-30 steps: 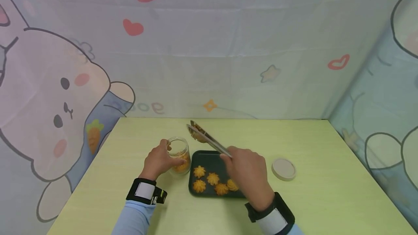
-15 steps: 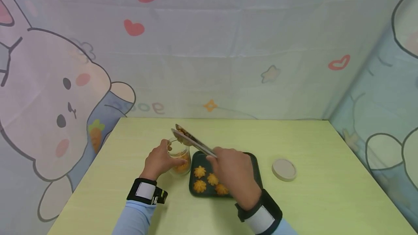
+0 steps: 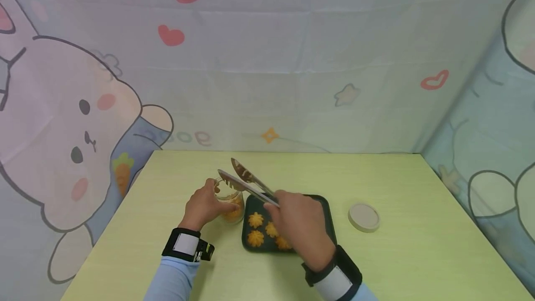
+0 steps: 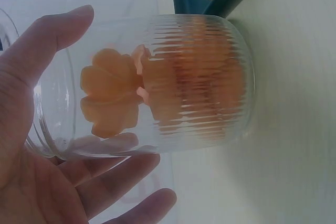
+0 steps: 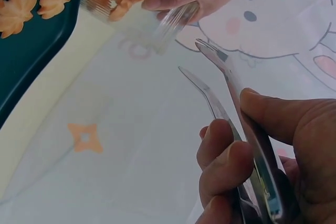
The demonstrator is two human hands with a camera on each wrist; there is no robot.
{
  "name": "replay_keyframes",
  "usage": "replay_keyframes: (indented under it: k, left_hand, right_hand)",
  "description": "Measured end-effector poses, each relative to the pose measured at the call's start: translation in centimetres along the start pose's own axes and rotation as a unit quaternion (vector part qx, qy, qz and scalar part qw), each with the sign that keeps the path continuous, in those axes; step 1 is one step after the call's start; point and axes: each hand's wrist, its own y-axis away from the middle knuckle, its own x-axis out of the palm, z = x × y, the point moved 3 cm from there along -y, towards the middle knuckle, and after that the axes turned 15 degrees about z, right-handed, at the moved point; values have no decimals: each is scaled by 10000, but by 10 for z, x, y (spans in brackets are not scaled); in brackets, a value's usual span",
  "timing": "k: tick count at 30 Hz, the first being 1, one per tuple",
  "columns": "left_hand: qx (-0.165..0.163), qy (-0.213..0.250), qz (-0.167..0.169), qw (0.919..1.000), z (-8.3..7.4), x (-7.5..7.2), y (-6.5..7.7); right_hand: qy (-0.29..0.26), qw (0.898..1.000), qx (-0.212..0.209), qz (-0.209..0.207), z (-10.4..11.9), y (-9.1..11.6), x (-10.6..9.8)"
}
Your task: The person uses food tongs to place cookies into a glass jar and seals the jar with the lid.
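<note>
My left hand (image 3: 204,204) grips a clear glass jar (image 4: 197,85), thumb on one side and fingers on the other. Flower-shaped cookies (image 4: 110,93) are stacked inside it, the ribbed lower part blurring most of them. Metal tongs (image 3: 246,186) are in my right hand (image 3: 300,227), their arms spread apart with nothing between the tips. Those tips hover by the jar's mouth in the head view. Under my right hand lies a dark green tray (image 3: 327,210) bearing several cookies (image 3: 255,238); the hand covers part of it.
A round pale lid (image 3: 363,217) lies on the light yellow table (image 3: 418,245), right of the tray. Behind the table hangs a printed cloth (image 3: 292,59) with a cartoon rabbit and hearts.
The tongs moved left from above the tray to the jar's mouth, and their arms spread, releasing a cookie. My left hand stayed on the jar.
</note>
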Motion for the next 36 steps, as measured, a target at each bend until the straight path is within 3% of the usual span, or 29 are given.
replay_keyframes:
  k: [17, 36]
  left_hand:
    - [-16, -51, -35, 10000, 2, 0, -1]
    - [-52, -34, -16, 10000, 2, 1, -3]
  right_hand:
    - [-606, 9955, 666, 301, -35, 10, 13]
    - [-472, 9931, 1051, 197, -79, 43, 27]
